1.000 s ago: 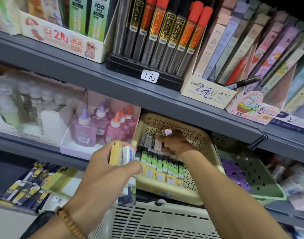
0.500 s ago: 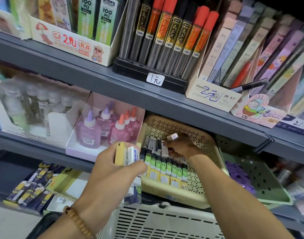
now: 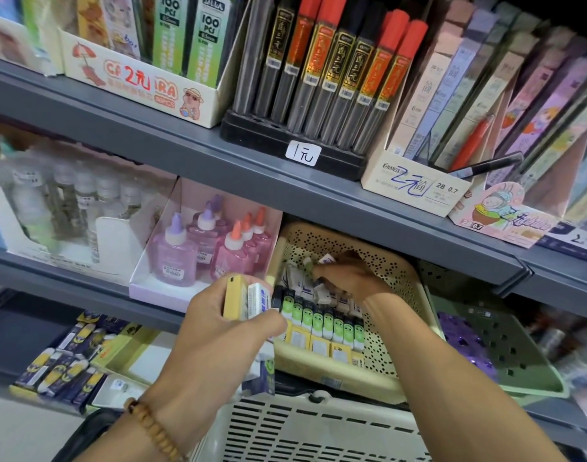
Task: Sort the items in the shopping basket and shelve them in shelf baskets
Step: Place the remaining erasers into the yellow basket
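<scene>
My left hand (image 3: 215, 325) grips a small stack of boxed erasers (image 3: 247, 297), a yellow one and a white-and-blue one side by side, their long axes running up and slightly away from me, short ends pointing toward the shelf above. The thumb curls across the front of the stack, and a wooden bead bracelet (image 3: 152, 428) sits on that wrist. My right hand (image 3: 348, 276) reaches deep into the beige perforated shelf basket (image 3: 395, 278), palm down, fingers curled, pinching a small white eraser (image 3: 327, 260) at its top while the fingertips rest among the loose white erasers (image 3: 318, 288) at the back (how many it touches I cannot tell). The forearm slants in from lower right, crossing the basket's front rim.

In the basket, a row of green-and-black erasers (image 3: 322, 320) stands upright, long axes vertical, with a row of yellow-packed erasers (image 3: 318, 345) just in front of them. Below my arms is the white slotted shopping basket (image 3: 318, 431). A green basket (image 3: 505, 355) sits just beside the beige one on the right; pink and purple glue bottles (image 3: 198, 251) stand in a tray on the left. The grey shelf (image 3: 252, 171) above carries pencil-lead tubes (image 3: 332, 71) in a black stand with a price tag (image 3: 302, 153).
</scene>
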